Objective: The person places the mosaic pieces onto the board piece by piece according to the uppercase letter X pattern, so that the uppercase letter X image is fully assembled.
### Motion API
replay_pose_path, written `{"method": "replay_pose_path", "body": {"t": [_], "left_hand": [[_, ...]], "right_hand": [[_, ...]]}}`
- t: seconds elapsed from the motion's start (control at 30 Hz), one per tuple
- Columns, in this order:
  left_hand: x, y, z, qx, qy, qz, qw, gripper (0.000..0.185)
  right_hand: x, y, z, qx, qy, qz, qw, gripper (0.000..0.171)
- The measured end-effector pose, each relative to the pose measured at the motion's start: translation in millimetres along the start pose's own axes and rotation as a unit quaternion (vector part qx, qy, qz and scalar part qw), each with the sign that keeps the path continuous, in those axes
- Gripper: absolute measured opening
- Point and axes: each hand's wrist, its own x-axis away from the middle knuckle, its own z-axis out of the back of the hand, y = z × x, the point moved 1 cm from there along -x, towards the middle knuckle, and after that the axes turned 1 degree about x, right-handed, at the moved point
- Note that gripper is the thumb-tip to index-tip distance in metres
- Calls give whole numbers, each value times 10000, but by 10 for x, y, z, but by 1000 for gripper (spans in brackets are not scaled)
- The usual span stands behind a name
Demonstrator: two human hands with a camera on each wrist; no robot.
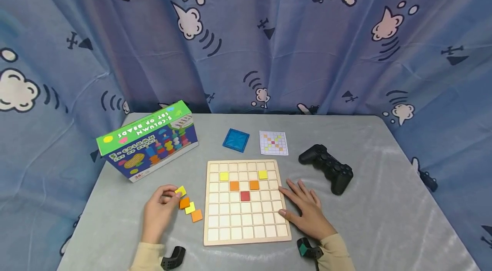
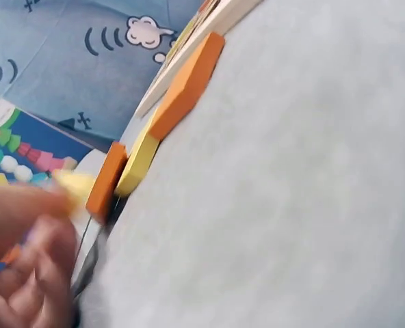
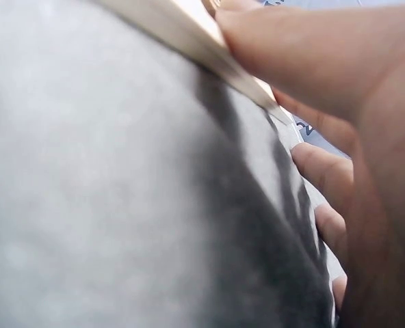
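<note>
My left hand (image 1: 158, 212) pinches a yellow square tile (image 1: 181, 190) between thumb and forefinger, left of the wooden grid board (image 1: 246, 243). In the left wrist view that yellow tile (image 2: 78, 183) is blurred at the fingertips. Beside it lie an orange tile (image 1: 184, 203), another yellow tile (image 1: 190, 208) and a second orange tile (image 1: 197, 216), in a slanting row. My right hand (image 1: 307, 213) rests with fingers spread at the board's right edge, thumb on the rim. On the board sit two yellow tiles (image 1: 224, 176), two orange tiles (image 1: 234, 185) and one red tile (image 1: 245, 196).
Behind the board lie a blue square packet (image 1: 236, 140) and a printed pattern card (image 1: 273, 143). A black game controller (image 1: 326, 168) is at the right. A bead-set box (image 1: 150, 145) stands at the back left, before a blue curtain (image 1: 230, 70).
</note>
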Motion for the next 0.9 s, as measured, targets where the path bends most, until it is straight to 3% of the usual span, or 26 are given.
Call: {"method": "replay_pose_path", "body": {"t": [0.13, 0.3, 0.4, 0.57, 0.77, 0.9], "left_hand": [[102, 210, -15, 1136, -215, 365, 9926, 27], [246, 522, -170, 1455, -690, 83, 9869, 23], [297, 608, -300, 1363, -902, -175, 9864, 21], [337, 606, -552, 673, -1333, -687, 9864, 22], [412, 506, -791, 22, -1958, -1066, 9748, 22], [429, 471, -870, -145, -2141, -1283, 9682, 22]], "right_hand": [[5, 4, 6, -4, 39, 22, 10000, 63], [11, 5, 12, -10, 70, 27, 10000, 63], [12, 2, 7, -33, 65, 52, 10000, 62], [13, -6, -7, -98, 54, 58, 9999, 62], [9, -14, -18, -36, 46, 37, 10000, 62], [8, -20, -3, -6, 108, 50, 9999, 62]]}}
